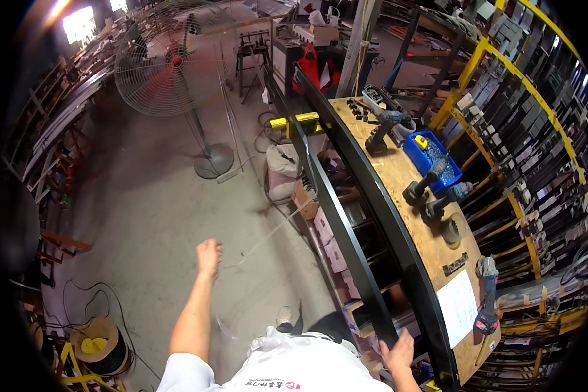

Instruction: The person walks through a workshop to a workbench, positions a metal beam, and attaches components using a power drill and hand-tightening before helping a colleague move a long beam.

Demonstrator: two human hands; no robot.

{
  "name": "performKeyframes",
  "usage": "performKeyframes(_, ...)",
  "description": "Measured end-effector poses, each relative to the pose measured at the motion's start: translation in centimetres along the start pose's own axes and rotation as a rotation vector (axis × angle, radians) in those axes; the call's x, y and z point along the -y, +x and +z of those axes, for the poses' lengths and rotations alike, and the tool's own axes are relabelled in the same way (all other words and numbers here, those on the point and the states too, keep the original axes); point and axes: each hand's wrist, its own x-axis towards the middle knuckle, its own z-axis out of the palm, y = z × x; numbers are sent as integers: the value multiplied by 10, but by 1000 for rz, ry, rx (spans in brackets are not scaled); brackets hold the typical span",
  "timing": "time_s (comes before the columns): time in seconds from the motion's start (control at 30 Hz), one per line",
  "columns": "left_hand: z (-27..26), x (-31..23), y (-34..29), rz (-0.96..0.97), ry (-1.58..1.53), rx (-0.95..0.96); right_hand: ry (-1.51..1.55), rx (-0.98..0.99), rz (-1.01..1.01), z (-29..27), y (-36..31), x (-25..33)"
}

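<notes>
My left hand is raised over the floor on the left, its fingers curled into a fist. Whatever it may hold is hidden. A thin, clear strip runs slantwise between this hand and the long black profile, but I cannot tell whether the two are joined. At the profile's near end is my right hand, thumb and fingers apart, close beside or against it. A second, wider black profile lies parallel along the workbench's left edge.
The wooden workbench carries cordless drills, a blue bin of screws, a paper sheet and an angle grinder. A pedestal fan stands far left. Cable lies by a spool. Yellow racks line the right.
</notes>
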Motion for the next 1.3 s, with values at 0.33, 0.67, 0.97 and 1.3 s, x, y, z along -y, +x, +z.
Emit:
performKeyframes(0.33,266,-74,89,350,289,425,204,57,-322,-5,292,186)
performKeyframes(0.67,371,-81,218,165,645,636,648,324,-306,14,472,291)
performKeyframes(0.97,326,-329,233,411,344,609,864,369,-297,23,469,288)
performKeyframes(1.3,332,-572,209,1142,149,501,877,467,-173,27,488,280)
